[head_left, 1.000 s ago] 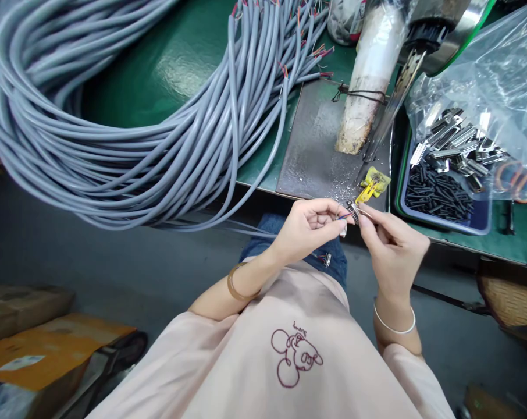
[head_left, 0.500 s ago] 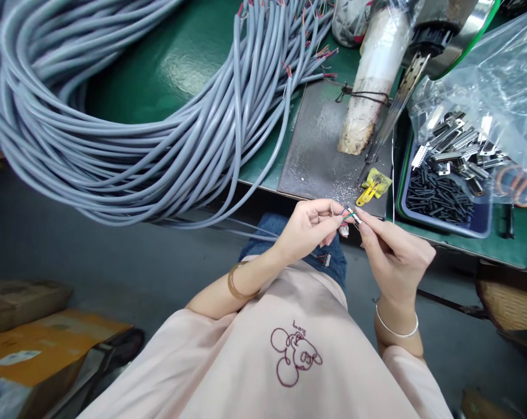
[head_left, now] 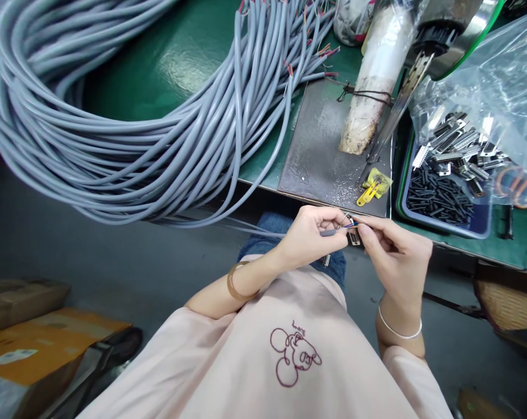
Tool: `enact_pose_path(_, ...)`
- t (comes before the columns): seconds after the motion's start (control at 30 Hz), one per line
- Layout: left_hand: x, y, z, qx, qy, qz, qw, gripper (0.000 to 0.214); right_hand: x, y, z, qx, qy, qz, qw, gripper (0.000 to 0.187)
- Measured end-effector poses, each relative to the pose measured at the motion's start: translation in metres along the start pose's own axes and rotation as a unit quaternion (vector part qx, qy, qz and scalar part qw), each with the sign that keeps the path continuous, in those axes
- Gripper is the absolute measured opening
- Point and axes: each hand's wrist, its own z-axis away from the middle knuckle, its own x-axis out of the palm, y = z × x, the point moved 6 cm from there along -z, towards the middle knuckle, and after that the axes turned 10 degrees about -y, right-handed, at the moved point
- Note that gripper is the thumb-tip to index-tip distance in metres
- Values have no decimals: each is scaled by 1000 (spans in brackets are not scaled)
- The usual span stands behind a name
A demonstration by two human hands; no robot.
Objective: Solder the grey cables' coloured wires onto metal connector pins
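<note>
My left hand (head_left: pixel 313 237) is closed on the end of a grey cable (head_left: pixel 328 232), pinched between thumb and fingers in front of my lap. Thin coloured wires (head_left: pixel 353 225) come out of that end and run to my right hand (head_left: pixel 396 253), whose thumb and forefinger pinch them. Just below the fingertips shows a small metal connector (head_left: pixel 355 239), partly covered; I cannot tell which hand bears it. Lower down, a second connector (head_left: pixel 327 260) hangs against my jeans, half hidden by my left hand.
A large bundle of grey cables (head_left: pixel 171 157) covers the bench's left side. Ahead lies a dark plate (head_left: pixel 316 145) with a yellow clip (head_left: pixel 369 194) and a wrapped white tube (head_left: pixel 372 87). On the right, a blue tray (head_left: pixel 447 227) holds metal connectors and black sleeves, beside a plastic bag (head_left: pixel 508 87).
Both hands have dropped slightly. The grey cable end now shows between my left fingers, the wires have turned, and the metal connector has come into view below the fingertips.
</note>
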Motion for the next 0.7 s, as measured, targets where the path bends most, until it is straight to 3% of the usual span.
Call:
enact_pose_path(0.2, 0, 1, 2, 26, -3, -84, 996, 5, -2, -3, -1, -14, -19, 44, 999, 13)
enact_pose_path(0.4, 3, 20, 9, 167, 32, -278, 946, 11, -4, -10, -1, -60, -57, 123, 989, 5)
enact_pose_path(0.53, 8, 22, 12, 204, 32, -343, 916, 12, -2, -19, 3, -132, -70, 211, 966, 6)
enact_pose_path(0.7, 6, 19, 13, 217, 34, -335, 916, 17, 3, -31, 11, -209, -61, 331, 918, 11)
